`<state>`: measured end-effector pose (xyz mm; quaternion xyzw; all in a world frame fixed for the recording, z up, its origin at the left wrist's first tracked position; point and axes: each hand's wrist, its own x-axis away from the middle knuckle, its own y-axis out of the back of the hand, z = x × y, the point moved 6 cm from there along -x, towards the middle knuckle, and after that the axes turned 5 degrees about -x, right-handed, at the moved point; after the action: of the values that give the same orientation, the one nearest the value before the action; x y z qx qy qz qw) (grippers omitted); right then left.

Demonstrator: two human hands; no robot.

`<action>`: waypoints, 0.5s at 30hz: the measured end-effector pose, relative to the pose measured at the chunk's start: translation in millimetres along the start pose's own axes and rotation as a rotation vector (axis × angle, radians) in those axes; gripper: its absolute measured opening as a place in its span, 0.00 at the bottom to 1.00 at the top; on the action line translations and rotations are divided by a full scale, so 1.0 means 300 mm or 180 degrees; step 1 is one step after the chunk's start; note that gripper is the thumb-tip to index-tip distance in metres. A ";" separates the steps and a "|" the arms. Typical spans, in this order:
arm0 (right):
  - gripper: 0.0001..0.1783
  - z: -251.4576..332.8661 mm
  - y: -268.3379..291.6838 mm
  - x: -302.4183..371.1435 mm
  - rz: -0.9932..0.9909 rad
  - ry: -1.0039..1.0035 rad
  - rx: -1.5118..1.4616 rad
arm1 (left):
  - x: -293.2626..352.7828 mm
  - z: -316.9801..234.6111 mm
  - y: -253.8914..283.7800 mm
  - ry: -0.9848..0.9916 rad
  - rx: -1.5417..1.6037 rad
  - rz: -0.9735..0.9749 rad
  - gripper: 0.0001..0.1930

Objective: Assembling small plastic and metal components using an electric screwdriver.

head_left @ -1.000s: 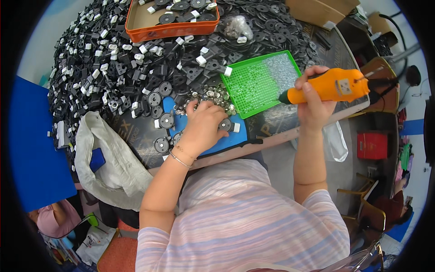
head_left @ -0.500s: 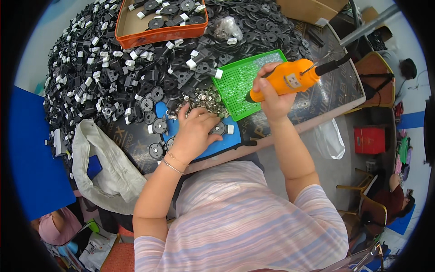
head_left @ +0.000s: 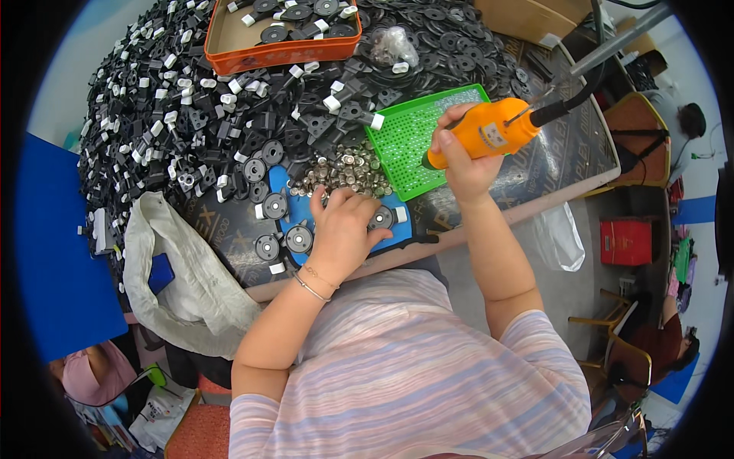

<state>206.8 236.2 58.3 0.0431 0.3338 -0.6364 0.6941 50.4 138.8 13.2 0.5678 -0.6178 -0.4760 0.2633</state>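
Observation:
An orange electric screwdriver [head_left: 493,128] is gripped in my right hand [head_left: 468,164], its dark tip pointing left over the green perforated tray [head_left: 397,145]. My left hand [head_left: 344,229] lies palm down over the blue mat [head_left: 294,210], fingers bent and thumb apart. Past its fingertips spreads a heap of small shiny metal fasteners [head_left: 348,172]. Between index finger and thumb shows a round black part [head_left: 382,218] with a white tab; whether the hand touches it I cannot tell. What lies under the palm is hidden. Left of the hand sits another round black part [head_left: 299,239].
Black plastic parts with white tabs [head_left: 168,115] are piled across the left and back. An orange-red box [head_left: 287,55] holds similar parts. A whitish sack [head_left: 164,283] hangs at the left front edge. Right stands a metal pole [head_left: 619,42]; a cardboard box [head_left: 527,19] is behind.
My left hand has drawn back slightly from the metal fasteners, uncovering more of them and the round part on its left. The right hand keeps the screwdriver over the tray. The whole view has shifted slightly.

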 end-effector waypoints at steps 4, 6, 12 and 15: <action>0.15 -0.002 0.009 -0.001 -0.0050 -0.0056 -0.0020 | -0.003 0.012 -0.002 0.0016 0.0044 0.0078 0.21; 0.15 -0.001 0.009 0.001 -0.0032 -0.0045 0.0016 | -0.002 0.014 -0.006 0.0022 0.0044 0.0072 0.22; 0.15 -0.010 0.011 0.003 -0.0031 -0.0018 0.0009 | -0.003 0.008 0.003 0.0041 0.0018 0.0142 0.21; 0.15 -0.009 0.001 0.004 0.0025 -0.0063 -0.0080 | 0.000 0.013 -0.005 0.0060 0.0071 0.0161 0.21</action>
<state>205.9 236.5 55.7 0.0294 0.3347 -0.6298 0.7004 47.6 140.0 10.3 0.5593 -0.6347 -0.4569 0.2748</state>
